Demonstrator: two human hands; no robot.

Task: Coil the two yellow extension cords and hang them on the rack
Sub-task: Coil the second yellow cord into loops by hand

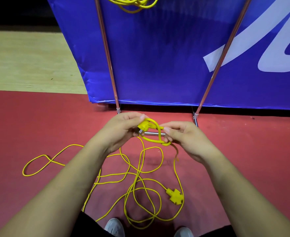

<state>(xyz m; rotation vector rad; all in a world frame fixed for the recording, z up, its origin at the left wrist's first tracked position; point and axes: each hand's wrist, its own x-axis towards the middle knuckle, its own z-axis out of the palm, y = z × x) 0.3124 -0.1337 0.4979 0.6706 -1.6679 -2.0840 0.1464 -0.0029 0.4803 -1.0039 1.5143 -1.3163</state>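
Two bare forearms (64,185) reach forward from the bottom edge, above a pair of grey shoes (114,227) on the red floor (38,125). The left hand (122,129) is curled, thumb and fingertips pinching the yellow plug (143,126); the plug lies roughly level, its cable end towards the right hand and its metal prongs showing at the lower left. The right hand (188,139) is partly closed, thumb and fingers pinching a small loop (155,141) of cord that runs across from the plug – the two hands are close together, held above the floor.

From the loop the loose cord (140,177) drops to the red floor and sprawls in overlapping curls in front of the shoes. Its spread runs mostly left to right, from a figure-eight bend at the far left to the cross-shaped socket end (175,196), which lies flat on the right.

Behind the hands lies a short metal foot bar (155,133) of the rack (106,53), whose two thin uprights rise in front of a blue banner (157,57). At the top edge a second, coiled cord (134,4) hangs between the uprights – only its lower loops show. Pale wooden flooring (29,57) lies to the left of the banner.
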